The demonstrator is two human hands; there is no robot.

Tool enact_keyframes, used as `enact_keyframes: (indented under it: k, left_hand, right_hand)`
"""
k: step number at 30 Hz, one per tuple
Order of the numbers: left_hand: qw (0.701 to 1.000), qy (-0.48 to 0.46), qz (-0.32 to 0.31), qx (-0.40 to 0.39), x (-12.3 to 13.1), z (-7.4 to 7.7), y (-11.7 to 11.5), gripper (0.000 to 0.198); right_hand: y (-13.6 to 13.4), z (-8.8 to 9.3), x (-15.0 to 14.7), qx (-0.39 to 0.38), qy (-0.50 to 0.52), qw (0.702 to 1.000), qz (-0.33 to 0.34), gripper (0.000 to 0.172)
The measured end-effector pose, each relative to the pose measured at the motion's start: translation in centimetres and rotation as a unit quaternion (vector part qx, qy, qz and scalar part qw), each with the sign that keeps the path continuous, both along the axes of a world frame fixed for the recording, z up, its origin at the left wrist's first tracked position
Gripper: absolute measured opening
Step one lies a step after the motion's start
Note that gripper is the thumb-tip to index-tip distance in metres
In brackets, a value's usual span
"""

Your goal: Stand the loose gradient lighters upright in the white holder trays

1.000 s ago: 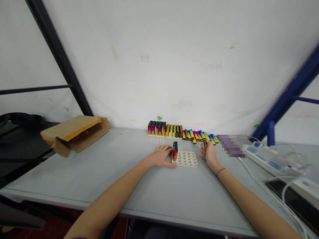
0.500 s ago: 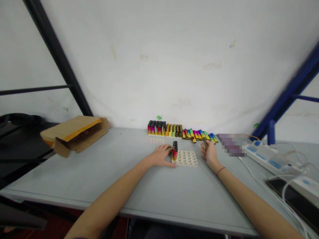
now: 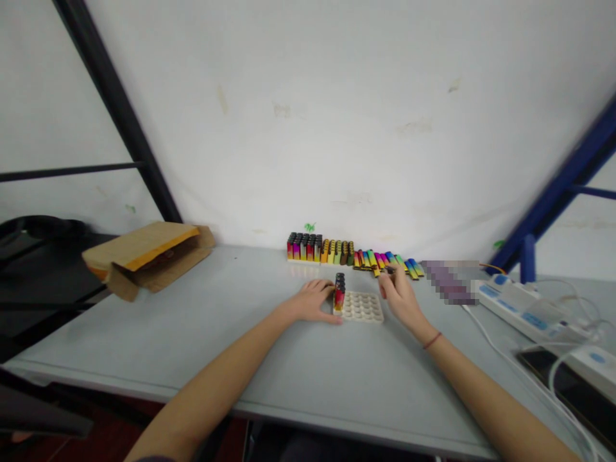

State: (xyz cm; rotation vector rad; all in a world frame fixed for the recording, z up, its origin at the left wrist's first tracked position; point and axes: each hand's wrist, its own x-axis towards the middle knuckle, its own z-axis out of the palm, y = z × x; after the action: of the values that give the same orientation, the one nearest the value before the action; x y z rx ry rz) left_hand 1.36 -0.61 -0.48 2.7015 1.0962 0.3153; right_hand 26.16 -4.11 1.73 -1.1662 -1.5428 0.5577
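While the left hand (image 3: 315, 303) hugs the tray (image 3: 363, 307), the right hand (image 3: 401, 298) pinches a lighter (image 3: 389, 271) past the back right corner.

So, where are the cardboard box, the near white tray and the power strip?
Cardboard box (image 3: 142, 247): head view, on its top panel.
Near white tray (image 3: 363, 307): head view, on its bare middle.
Power strip (image 3: 520, 313): head view, on its casing.

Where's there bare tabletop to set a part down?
Free: the table between the cardboard box and left hand; also the patch between the white tray and the near edge. Crowded: the back, with upright lighters and loose lighters; and the right side, with the power strip and phone.
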Motion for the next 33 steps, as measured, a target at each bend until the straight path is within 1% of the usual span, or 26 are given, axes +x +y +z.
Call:
enact_keyframes:
  k: [2,4,6,8,11,14,18,21,23,25,28,29,30,32,33]
  left_hand:
    - [1.0,-0.001,-0.001,0.003,0.0,0.0,-0.1,0.09]
    - [1.0,-0.002,0.0,0.006,0.0,-0.1,-0.1,0.091]
    - [1.0,-0.001,0.002,0.007,0.1,0.0,-0.2,0.09]
    - [1.0,0.0,0.003,0.006,0.1,0.0,-0.2,0.089]
    - [1.0,-0.003,0.001,0.004,0.1,0.0,-0.2,0.087]
    - [1.0,-0.008,-0.003,0.005,0.1,0.0,-0.2,0.084]
    - [1.0,-0.012,-0.002,0.005,0.1,0.0,-0.2,0.085]
    - [1.0,-0.008,0.001,0.005,0.1,-0.1,-0.2,0.086]
    - [1.0,-0.005,0.004,0.005,0.1,-0.1,-0.2,0.085]
    - [1.0,-0.004,0.007,0.006,0.1,0.0,-0.2,0.086]
    - [1.0,-0.001,0.007,0.004,0.1,0.1,-0.2,0.089]
    - [1.0,0.002,0.006,0.003,0.1,0.1,-0.2,0.09]
    - [1.0,0.004,0.005,0.001,0.1,0.2,-0.2,0.09]
    - [1.0,0.006,0.005,-0.003,0.1,0.2,-0.2,0.089]
    - [1.0,0.006,0.005,-0.005,0.1,0.3,-0.2,0.089]
  right_hand:
    - [-1.3,1.2,-1.0,0.055,-0.083,0.994,0.033,0.022]
    - [-2.3,2.0,-1.8,0.097,-0.13,0.983,0.084,0.021]
    - [-3.0,2.2,-2.5,0.091,-0.144,0.977,0.128,0.021]
    - [-3.3,1.9,-3.0,0.066,-0.141,0.976,0.152,0.022]
    - [-3.4,1.2,-3.5,0.056,-0.145,0.974,0.164,0.023]
    - [-3.5,0.6,-3.8,0.069,-0.183,0.966,0.168,0.021]
    - [-3.5,0.2,-3.9,0.09,-0.244,0.956,0.139,0.023]
    - [-3.4,-0.2,-4.2,0.123,-0.286,0.942,0.122,0.02]
    - [-3.4,-0.2,-4.4,0.15,-0.303,0.933,0.121,0.021]
    - [-3.4,0.1,-4.5,0.168,-0.308,0.928,0.128,0.025]
    - [-2.3,0.5,-3.4,0.184,-0.306,0.924,0.135,0.031]
    - [-1.6,0.6,-2.5,0.19,-0.305,0.926,0.12,0.032]
    - [-0.7,0.5,-1.3,0.195,-0.302,0.93,0.076,0.033]
    - [1.3,0.0,1.8,0.17,-0.314,0.933,-0.049,0.033]
    - [2.3,-0.5,3.5,0.142,-0.334,0.924,-0.116,0.034]
